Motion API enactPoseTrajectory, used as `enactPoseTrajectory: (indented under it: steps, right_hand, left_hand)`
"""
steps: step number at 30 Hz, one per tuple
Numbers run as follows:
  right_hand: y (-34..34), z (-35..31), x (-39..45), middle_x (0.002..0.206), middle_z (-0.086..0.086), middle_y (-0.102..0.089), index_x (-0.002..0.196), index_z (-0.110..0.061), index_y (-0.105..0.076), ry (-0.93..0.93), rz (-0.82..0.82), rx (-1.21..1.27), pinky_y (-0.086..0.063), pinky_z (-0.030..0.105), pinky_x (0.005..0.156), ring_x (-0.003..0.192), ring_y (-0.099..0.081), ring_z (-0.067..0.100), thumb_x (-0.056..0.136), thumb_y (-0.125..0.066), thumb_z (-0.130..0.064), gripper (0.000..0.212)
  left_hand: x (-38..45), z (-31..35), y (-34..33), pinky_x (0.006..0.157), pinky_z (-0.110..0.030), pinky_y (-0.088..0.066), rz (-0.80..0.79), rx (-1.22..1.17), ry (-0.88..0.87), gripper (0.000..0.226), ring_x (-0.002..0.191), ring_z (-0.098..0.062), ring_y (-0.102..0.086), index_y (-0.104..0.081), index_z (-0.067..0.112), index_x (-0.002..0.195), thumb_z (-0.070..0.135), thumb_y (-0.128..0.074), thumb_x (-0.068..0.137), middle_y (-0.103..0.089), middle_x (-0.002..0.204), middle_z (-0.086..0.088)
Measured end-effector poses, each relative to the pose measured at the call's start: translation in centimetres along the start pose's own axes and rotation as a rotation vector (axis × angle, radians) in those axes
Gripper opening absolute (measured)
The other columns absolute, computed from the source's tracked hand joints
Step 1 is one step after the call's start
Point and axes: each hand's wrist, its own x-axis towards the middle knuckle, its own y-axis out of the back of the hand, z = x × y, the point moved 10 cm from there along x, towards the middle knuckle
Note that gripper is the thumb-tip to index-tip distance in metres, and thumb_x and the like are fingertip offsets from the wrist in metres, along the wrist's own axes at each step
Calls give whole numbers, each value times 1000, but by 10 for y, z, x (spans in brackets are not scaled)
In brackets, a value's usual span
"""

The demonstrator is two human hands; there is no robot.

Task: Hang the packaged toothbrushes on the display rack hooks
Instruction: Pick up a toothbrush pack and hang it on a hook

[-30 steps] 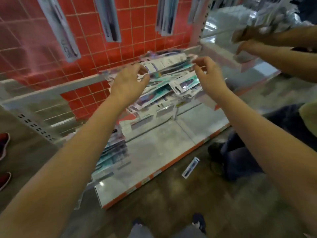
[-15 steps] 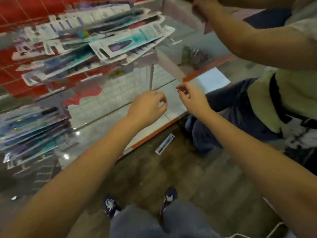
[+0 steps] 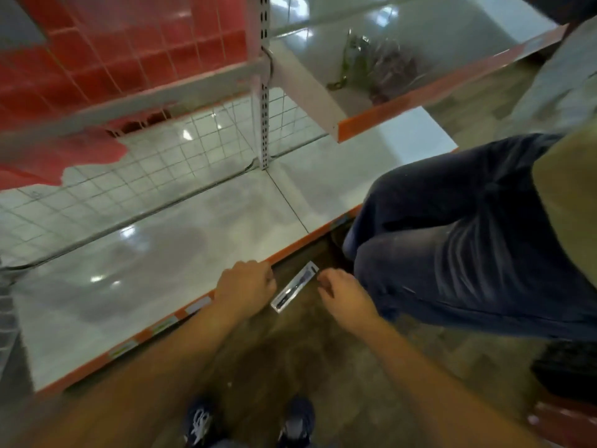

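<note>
Shoes (image 3: 248,423) — a dark pair with pale laces — show at the bottom edge on the brown floor (image 3: 290,367), and two bare forearms reach away from them toward the base of the rack. Left hand (image 3: 244,286) hangs low over the orange front lip of the bottom shelf (image 3: 168,253), fingers loosely curled and holding nothing. Right hand (image 3: 345,294) is beside it, also loosely curled, its fingertips pointing at the floor and gripping nothing. Between the two hands, apart from both, lies one packaged toothbrush (image 3: 294,287) flat on the floor, slanted, its hang-tab end pointing up and right toward the shelf edge; whether either hand's fingers graze it I cannot tell.

Just right of the right hand, another person crouches — a bent leg in dark blue jeans (image 3: 468,237) fills that side, with an olive top above it.

Beyond the hands the bottom shelf is glossy white and mirrors ceiling lights. A white wire grid (image 3: 181,156) stands at its back, and a slotted grey upright (image 3: 265,92) rises from it. Further back, a red grid panel (image 3: 129,53) lies to the left, and to the right an upper shelf (image 3: 420,88) with an orange edge carries a crumpled clear plastic bag (image 3: 378,66).
</note>
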Motion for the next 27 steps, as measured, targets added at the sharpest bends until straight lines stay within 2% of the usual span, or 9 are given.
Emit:
enactPoseTrajectory:
  steps: [5, 8, 10, 13, 16, 20, 23, 27]
  right_hand:
    - [-102, 61, 47, 125, 2, -53, 126, -18, -50, -100, -43, -47, -41, 26, 94, 114, -51, 17, 97, -45, -23, 29]
    - [-162, 90, 77, 137, 5, -45, 135, -15, -42, -130, -72, -44, -36, 25, 102, 124, -44, 18, 99, -43, -24, 38]
    - [-201, 107, 99, 139, 5, -43, 135, -14, -41, -152, -101, -22, -37, 27, 105, 125, -44, 18, 98, -45, -21, 37]
    - [-249, 133, 133, 131, 7, -50, 125, -14, -48, -172, -95, -30, -45, 32, 100, 115, -51, 18, 95, -50, -21, 31]
    - [-289, 162, 160, 133, 10, -48, 130, -13, -46, -264, -112, 26, -49, 37, 96, 115, -52, 21, 94, -53, -20, 37]
    - [-329, 189, 192, 132, 10, -48, 132, -13, -43, -312, -105, 7, -51, 37, 92, 112, -54, 23, 92, -56, -18, 43]
    - [-356, 207, 210, 133, 10, -46, 131, -12, -43, -346, -130, 35, -50, 37, 92, 112, -53, 24, 92, -55, -17, 41]
    - [-380, 232, 232, 131, 12, -47, 132, -9, -43, -426, -128, 125, -47, 36, 93, 113, -52, 27, 93, -52, -14, 40]
  left_hand:
    - [63, -30, -94, 79, -28, -46, -69, 50, 17, 23, 93, -15, -56, -58, 23, 108, 35, -44, 95, -62, 108, 0]
    - [98, -46, -152, 80, -29, -45, -131, 76, 11, 22, 94, -15, -55, -56, 22, 106, 35, -41, 96, -60, 110, 0]
    - [119, -56, -188, 81, -31, -43, -167, 101, 14, 24, 98, -18, -55, -54, 21, 110, 34, -40, 96, -59, 113, -2]
    - [147, -72, -240, 87, -34, -45, -202, 95, 23, 28, 104, -20, -55, -53, 21, 116, 34, -43, 94, -58, 115, -3]
    - [173, -88, -288, 88, -34, -45, -238, 87, 46, 25, 100, -19, -53, -53, 20, 113, 34, -48, 93, -57, 114, -4]
    - [206, -108, -345, 94, -39, -46, -284, 89, 113, 37, 114, -23, -51, -49, 18, 124, 34, -54, 91, -52, 129, -8]
    - [228, -117, -383, 91, -36, -47, -265, 69, 139, 38, 112, -22, -53, -48, 17, 124, 35, -54, 92, -51, 131, -7]
    - [250, -121, -428, 81, -34, -50, -233, -30, 151, 42, 104, -22, -55, -44, 19, 125, 38, -56, 89, -53, 120, -6]
